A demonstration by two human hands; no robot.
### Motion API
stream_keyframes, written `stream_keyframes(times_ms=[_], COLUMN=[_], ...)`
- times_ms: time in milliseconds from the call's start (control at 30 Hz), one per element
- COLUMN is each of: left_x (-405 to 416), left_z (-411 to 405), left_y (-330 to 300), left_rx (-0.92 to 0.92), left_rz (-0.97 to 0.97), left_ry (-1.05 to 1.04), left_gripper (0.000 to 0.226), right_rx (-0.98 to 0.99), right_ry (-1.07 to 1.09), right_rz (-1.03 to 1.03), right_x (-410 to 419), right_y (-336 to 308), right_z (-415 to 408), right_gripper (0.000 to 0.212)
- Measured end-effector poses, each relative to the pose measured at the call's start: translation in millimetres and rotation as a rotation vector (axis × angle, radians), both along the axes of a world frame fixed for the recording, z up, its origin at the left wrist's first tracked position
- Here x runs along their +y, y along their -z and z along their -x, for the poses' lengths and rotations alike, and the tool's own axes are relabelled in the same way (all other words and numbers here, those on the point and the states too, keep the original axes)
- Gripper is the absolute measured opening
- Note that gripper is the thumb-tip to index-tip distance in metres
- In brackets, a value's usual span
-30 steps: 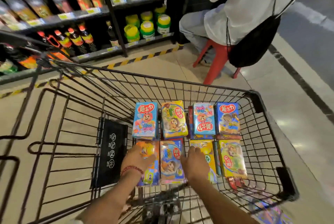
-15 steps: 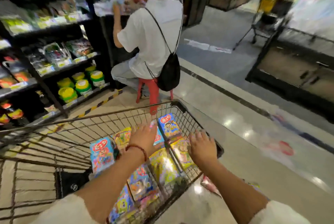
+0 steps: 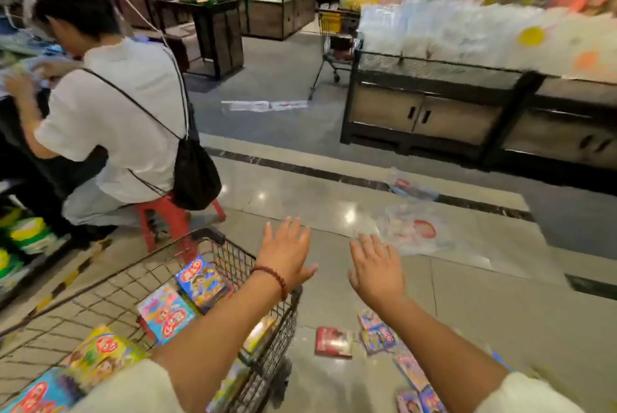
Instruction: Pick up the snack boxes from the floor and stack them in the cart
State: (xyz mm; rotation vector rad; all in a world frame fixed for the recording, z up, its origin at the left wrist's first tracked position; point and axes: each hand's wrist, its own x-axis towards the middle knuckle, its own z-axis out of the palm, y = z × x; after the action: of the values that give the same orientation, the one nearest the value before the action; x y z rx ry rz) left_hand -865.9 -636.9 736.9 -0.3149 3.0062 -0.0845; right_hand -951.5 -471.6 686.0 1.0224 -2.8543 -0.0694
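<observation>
A black wire cart (image 3: 217, 242) stands at the lower left with several colourful snack boxes (image 3: 167, 312) lying flat inside it. More snack boxes lie on the floor to the right of the cart: a red one (image 3: 334, 342) and several blue and purple ones (image 3: 379, 336), some partly hidden under my right forearm. My left hand (image 3: 286, 254) hovers over the cart's right corner, fingers spread, holding nothing. My right hand (image 3: 375, 267) hovers over the floor beside the cart, also spread and empty.
A person in a white shirt with a black bag (image 3: 197, 175) sits on a red stool (image 3: 167, 219) just beyond the cart, facing shelves on the left. A dark display counter (image 3: 434, 112) stands at the right. Floor stickers (image 3: 414, 229) lie ahead.
Both hands have lifted off the boxes in the cart and swung to the right, out over the cart's edge. The view has turned right, and boxes on the floor have come into sight.
</observation>
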Motion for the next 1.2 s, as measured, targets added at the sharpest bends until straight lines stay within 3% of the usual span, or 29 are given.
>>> stream_keyframes(times_ms=[333,500,633,933,1033,1200], left_x=[98,122,122,100,90,74], left_z=[159,196,216,252,261,267], left_y=[83,155,229,462,545,660], left_rx=[-0.162,-0.291,-0.379,-0.614,-0.660,-0.688], left_rz=[-0.150,-0.214,-0.251,-0.274,-0.256,-0.255], left_ry=[0.026,-0.036,-0.086,-0.165,-0.155,-0.163], left_gripper=[0.077,0.077,0.077,0.090,0.093,0.100], right_rx=[-0.089,-0.231,-0.336,-0.583,-0.599,-0.595], right_ry=[0.145,0.142,0.127,0.077,0.083,0.060], right_rz=[-0.078,-0.096,-0.148,-0.258,-0.327,-0.326], right_x=[125,161,169,157,148,146], right_y=[61,132,209,453,519,622], right_z=[156,206,227,258,269,285], right_gripper=[0.064,0.075,0.063,0.067,0.078,0.067])
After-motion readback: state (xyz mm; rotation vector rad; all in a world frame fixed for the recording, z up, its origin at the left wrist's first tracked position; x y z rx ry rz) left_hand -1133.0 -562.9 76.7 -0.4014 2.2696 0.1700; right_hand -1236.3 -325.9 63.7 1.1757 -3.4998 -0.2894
